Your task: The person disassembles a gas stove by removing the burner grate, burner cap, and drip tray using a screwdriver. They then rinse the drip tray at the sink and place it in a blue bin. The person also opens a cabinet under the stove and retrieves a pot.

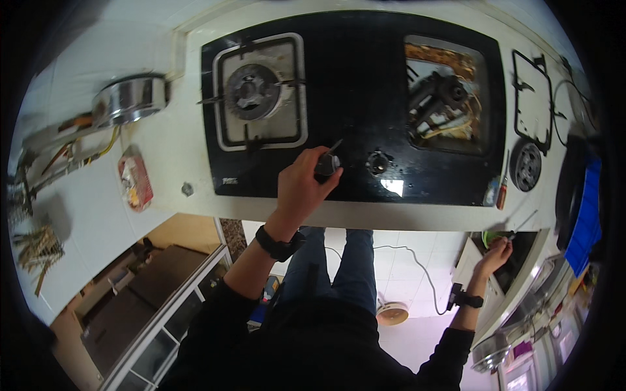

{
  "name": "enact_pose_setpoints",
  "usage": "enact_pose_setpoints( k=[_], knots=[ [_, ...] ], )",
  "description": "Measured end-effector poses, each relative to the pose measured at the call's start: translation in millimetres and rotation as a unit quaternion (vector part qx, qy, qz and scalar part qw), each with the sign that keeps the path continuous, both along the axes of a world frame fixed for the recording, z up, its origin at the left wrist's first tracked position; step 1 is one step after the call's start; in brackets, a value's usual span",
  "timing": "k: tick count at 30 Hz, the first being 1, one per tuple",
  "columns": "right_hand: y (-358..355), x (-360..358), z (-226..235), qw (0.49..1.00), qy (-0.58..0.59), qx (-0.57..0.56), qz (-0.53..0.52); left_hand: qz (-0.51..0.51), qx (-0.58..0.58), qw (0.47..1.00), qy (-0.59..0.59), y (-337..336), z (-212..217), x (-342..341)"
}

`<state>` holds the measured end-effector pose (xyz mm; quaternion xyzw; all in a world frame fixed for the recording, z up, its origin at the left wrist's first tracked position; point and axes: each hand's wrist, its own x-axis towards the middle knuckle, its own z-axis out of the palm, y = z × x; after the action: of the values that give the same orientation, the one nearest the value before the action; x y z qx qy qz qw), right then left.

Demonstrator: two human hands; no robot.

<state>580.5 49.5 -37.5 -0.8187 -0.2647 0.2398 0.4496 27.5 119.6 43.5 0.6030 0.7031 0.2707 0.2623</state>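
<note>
My left hand (303,182) is closed around a dark round stove knob (326,165) at the front of the black glass gas cooktop (355,78). A thin pointed sliver shows just beyond the knob; I cannot tell what it is. To the right of this hand, a bare control hole (379,163) with a small metal stem shows in the glass. My right hand (497,256) is off to the right, past the counter's front edge. It is closed on a tool with a thin metal shaft (525,221), which looks like a screwdriver; its handle is mostly hidden.
The left burner (251,91) has its pan support in place. At right, an opening exposes a burner tube (450,91). A loose pan support (531,98), a burner cap (525,164) and a red-handled screwdriver (502,194) lie beside it. A pot (130,100) and red tray (135,182) are left.
</note>
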Motion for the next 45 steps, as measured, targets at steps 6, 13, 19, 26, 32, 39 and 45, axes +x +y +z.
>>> enact_pose_setpoints(
  k=[6,13,19,26,32,39,45],
  knots=[
    [0,-37,17,0.994,0.046,0.093,0.024,0.088,-0.098,0.99,-0.055,-44,23,-14],
    [-44,-299,77,0.895,0.296,-0.041,0.33,0.247,-0.163,0.899,-0.323,-108,25,-12],
    [-37,-439,96,0.812,0.371,-0.141,0.427,0.249,-0.152,0.9,-0.324,-136,26,-53],
    [-61,-552,81,0.775,0.243,-0.185,0.553,0.334,-0.092,0.929,-0.129,-199,14,-188],
    [-67,-658,65,0.773,0.149,-0.135,0.601,0.338,-0.11,0.934,0.021,-227,-5,-307],
    [-73,-704,51,0.805,0.102,-0.119,0.572,0.301,-0.098,0.949,0.019,-209,-28,-353],
    [-74,-702,44,0.806,0.076,-0.106,0.577,0.266,-0.161,0.948,0.063,-209,-19,-365]
  ],
)
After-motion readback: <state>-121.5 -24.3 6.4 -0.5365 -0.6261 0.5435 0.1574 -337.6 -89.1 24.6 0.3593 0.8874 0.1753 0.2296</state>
